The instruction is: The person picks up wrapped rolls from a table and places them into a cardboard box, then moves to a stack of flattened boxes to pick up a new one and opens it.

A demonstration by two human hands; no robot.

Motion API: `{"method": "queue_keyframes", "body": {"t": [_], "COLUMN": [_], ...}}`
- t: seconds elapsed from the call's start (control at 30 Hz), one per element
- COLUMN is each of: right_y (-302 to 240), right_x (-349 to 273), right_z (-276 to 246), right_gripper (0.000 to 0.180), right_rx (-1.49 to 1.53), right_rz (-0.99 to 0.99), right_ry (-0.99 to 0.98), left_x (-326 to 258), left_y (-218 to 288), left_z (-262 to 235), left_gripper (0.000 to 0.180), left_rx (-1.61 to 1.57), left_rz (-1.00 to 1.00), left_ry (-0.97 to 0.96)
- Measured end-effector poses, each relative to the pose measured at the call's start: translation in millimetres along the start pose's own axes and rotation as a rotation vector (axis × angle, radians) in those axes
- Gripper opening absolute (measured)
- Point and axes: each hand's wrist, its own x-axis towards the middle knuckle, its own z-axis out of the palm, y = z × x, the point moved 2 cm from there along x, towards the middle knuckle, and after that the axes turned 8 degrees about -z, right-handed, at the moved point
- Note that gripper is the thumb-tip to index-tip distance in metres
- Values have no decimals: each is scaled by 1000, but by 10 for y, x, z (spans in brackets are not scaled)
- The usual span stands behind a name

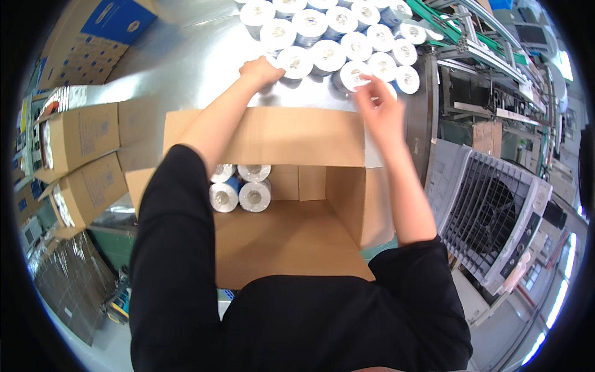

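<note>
Many white wrapped rolls (310, 23) with round hollow cores stand in rows on the metal table. My left hand (261, 71) reaches past the box, its thumb close beside the nearest left roll (294, 61); its fingers are foreshortened and seem loosely apart, with nothing seen in them. Slightly blurred, my right hand (382, 111) is at the near right of the group, fingers bent and apart, fingertips by a front roll (352, 75); contact is unclear. Before me an open cardboard box (291, 242) holds several rolls (255, 196) stacked in its left part.
A raised box flap (297, 136) lies between me and the rolls. Cardboard cartons (90, 133) stand at left, a blue-and-tan box (99, 46) at far left. Right are a metal frame with green belts (458, 28) and a grey air cooler (489, 214).
</note>
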Motion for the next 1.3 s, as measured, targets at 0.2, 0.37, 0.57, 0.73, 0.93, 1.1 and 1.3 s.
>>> {"method": "queue_keyframes", "body": {"t": [0.2,0.37,0.57,0.73,0.93,1.1,1.3], "right_y": [2091,2388,2480,2460,1477,-109,-1408], "right_x": [470,804,841,705,200,-403,-1301], "right_z": [-779,-591,-500,-661,-1341,-1748,-785], "right_gripper": [78,84,77,66,66,63,57], "right_rx": [-868,-870,-682,-520,-343,-147,-361], "right_rz": [311,62,110,49,209,-53,-622], "right_ry": [-401,-527,-554,-415,-197,111,-708], "left_x": [97,274,-64,-1246,-2463,-2346,-1838], "left_y": [764,561,-55,-1098,-644,-143,-595], "left_z": [401,338,-845,-1640,-636,528,2080], "left_gripper": [65,64,43,35,29,37,34], "left_rx": [-58,-14,-286,-1230,-944,-7,634], "left_rz": [-301,-117,137,347,309,817,815], "left_ry": [183,263,107,-90,-884,-117,98]}}
